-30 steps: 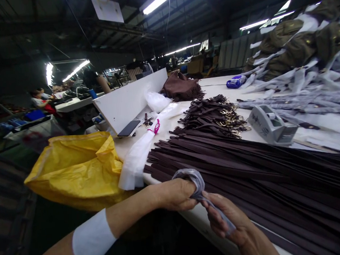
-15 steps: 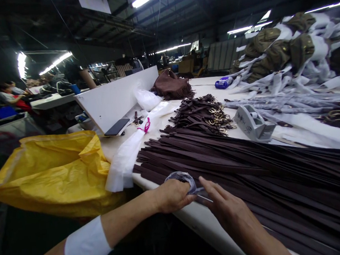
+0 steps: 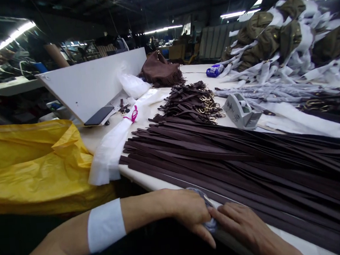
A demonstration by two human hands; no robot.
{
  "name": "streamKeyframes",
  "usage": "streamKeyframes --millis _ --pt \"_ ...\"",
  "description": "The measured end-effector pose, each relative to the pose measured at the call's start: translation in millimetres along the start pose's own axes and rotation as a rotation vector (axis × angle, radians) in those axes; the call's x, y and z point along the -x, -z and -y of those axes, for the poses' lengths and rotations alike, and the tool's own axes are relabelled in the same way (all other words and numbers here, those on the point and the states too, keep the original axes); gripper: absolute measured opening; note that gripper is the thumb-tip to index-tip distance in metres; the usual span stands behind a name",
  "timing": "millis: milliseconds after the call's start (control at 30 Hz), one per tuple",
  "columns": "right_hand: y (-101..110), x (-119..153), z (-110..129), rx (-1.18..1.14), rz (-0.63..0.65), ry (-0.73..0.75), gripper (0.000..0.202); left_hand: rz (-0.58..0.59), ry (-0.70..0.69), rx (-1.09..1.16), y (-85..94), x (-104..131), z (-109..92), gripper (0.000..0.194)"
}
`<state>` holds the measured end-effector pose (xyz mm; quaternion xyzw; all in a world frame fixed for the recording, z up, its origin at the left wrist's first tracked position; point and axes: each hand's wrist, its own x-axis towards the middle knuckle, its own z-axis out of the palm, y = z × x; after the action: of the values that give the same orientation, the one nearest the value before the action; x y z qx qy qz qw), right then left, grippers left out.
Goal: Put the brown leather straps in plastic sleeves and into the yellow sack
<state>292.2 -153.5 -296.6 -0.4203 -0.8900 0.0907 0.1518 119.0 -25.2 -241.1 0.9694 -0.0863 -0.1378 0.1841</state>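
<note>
My left hand [image 3: 191,210] is wrapped round a greyish translucent strip [image 3: 210,223], bunched into a loop at the table's front edge. Its thumb points down and away from the fingers. My right hand [image 3: 242,222] touches the same strip from the right, fingers bent and close together; its fingertips meet the strip beside my left hand, and what they pinch is too small to make out. Just beyond both hands lie many long dark brown straps [image 3: 189,153], spread across the white table [image 3: 163,187]. Behind them is a heap of short brown straps with gold hooks [image 3: 191,102].
A yellow sack [image 3: 28,166] hangs at the left beside a clear plastic bag [image 3: 109,156] with a pink tie. Farther back are a phone [image 3: 99,115], a white board [image 3: 96,86], a brown fringed bag [image 3: 161,69], a grey tape dispenser [image 3: 241,112] and piled olive bags [image 3: 269,37].
Both hands have moved down and rightward in view, closer together around the strip. My left thumb now points downward. The camera view has shifted, so the table items appear farther left and higher.
</note>
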Motion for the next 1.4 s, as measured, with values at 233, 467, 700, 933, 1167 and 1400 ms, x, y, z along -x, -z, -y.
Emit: streamKeyframes --millis 233,467,700,933,1167,1400 --pt "-2.0 6.2 -8.4 0.004 -0.091 0.017 0.042 -0.099 -0.084 -0.067 -0.8 -6.8 11.4 0.049" --pt "6.1 -4.1 2.2 0.030 -0.099 0.040 0.032 -0.050 -0.115 -0.180 -8.7 -7.2 9.2 0.049" --pt "13.9 -13.1 3.2 0.065 -0.031 0.047 0.043 -0.422 -0.237 -0.395 -13.6 18.1 12.9 0.033" --pt "13.2 -22.8 6.3 0.138 0.019 0.064 0.025 -0.553 -0.050 -0.375 -41.0 45.3 16.9 0.026" --pt "30.0 -39.9 1.0 0.136 0.118 0.027 0.012 -0.564 0.082 -0.269 -41.1 32.8 7.9 0.025" --pt "29.4 -46.5 -17.9 0.202 0.111 0.016 0.013 -0.892 0.089 -0.368 -53.3 11.5 23.3 0.022"
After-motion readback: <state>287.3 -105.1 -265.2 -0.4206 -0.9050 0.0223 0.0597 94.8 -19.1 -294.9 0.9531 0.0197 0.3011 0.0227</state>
